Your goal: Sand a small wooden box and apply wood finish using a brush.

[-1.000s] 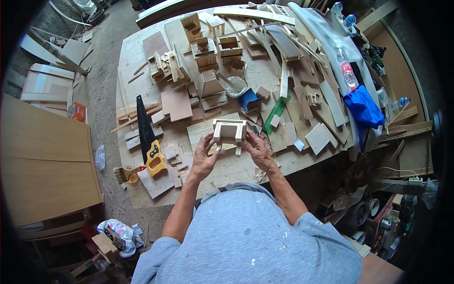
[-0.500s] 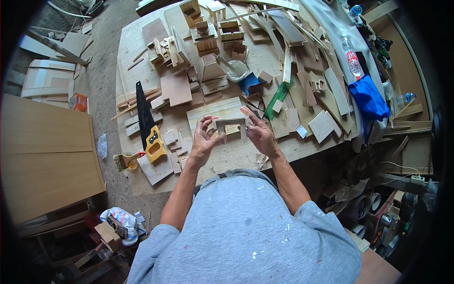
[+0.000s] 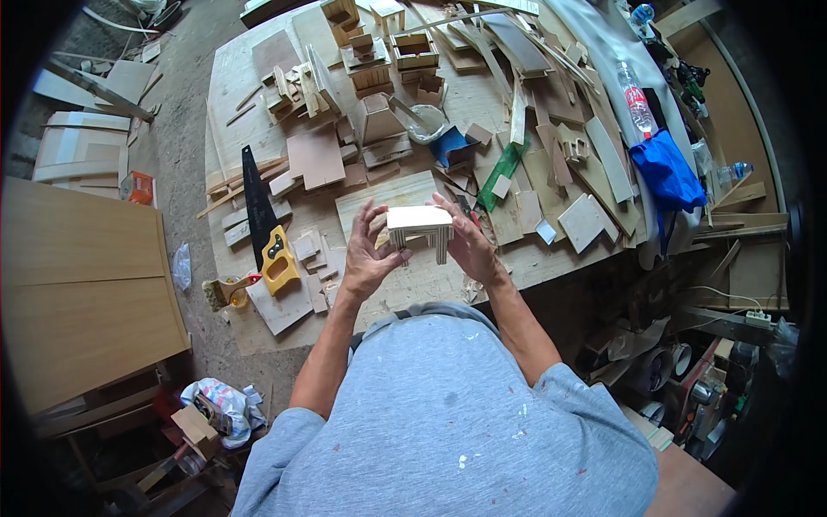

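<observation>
Between my two hands I hold a small wooden stool-like piece, with a flat pale top and short legs of layered plywood. My left hand grips its left side, thumb low by a leg and fingers at the upper edge. My right hand presses against its right side, fingers along the top corner. Just beyond lies a flat pale board on the worktable. Left of my left hand are small wood offcuts and a handsaw with a black blade and yellow handle.
Wooden boxes and stacked strips crowd the far side of the worktable. A white bucket, a green strip and a blue bag stand beyond and to the right. A paintbrush sits at the left table edge.
The stool-like piece has tilted in my hands, so its flat top now shows where its open underside and legs faced me before. Both hands stay around it.
</observation>
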Tool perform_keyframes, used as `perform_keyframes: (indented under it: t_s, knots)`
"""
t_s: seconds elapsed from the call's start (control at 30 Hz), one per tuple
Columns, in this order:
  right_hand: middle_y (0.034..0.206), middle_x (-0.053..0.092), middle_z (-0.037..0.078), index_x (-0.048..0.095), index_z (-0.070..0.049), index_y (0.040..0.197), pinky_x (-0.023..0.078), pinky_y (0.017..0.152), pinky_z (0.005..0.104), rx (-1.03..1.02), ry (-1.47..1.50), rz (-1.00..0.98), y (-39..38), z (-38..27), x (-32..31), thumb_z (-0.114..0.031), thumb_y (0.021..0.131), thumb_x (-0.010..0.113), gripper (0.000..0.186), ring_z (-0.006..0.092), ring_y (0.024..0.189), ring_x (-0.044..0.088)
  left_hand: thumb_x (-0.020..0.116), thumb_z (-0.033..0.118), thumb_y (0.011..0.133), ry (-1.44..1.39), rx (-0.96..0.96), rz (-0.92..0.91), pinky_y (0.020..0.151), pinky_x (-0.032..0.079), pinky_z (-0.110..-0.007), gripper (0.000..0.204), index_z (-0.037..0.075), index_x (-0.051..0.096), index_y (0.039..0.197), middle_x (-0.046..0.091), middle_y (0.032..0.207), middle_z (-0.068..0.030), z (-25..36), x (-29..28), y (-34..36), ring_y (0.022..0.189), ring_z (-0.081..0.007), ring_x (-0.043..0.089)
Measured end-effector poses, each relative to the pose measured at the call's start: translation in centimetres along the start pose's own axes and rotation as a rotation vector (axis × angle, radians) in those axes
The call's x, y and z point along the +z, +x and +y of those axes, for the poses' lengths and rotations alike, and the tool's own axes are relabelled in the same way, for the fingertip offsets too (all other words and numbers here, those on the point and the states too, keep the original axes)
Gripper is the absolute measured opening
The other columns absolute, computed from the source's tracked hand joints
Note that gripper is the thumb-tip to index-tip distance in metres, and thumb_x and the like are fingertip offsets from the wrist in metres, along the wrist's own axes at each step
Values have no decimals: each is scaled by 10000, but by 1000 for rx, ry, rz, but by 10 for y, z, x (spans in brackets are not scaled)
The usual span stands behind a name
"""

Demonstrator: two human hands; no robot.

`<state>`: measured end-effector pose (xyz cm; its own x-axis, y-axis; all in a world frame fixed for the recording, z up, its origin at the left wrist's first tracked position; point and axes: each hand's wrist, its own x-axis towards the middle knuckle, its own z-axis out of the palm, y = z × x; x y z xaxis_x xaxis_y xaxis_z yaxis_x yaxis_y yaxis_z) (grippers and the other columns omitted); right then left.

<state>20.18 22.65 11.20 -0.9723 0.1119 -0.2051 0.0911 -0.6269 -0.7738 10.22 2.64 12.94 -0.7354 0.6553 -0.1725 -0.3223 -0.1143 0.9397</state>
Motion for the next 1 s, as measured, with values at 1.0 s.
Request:
perform_keyframes:
  t_s: [1.0]
  knots:
    - [1230, 570, 154, 622, -62, 1128, 460, 905, 485, -207, -1763, 634, -44, 51, -70, -212, 822, 728, 357, 348, 1136, 544, 892, 201, 654, 1063, 313, -33, 1085, 429, -459, 1079, 7, 269, 1514, 456, 1404, -234, -83, -23, -39, 1276, -398, 488]
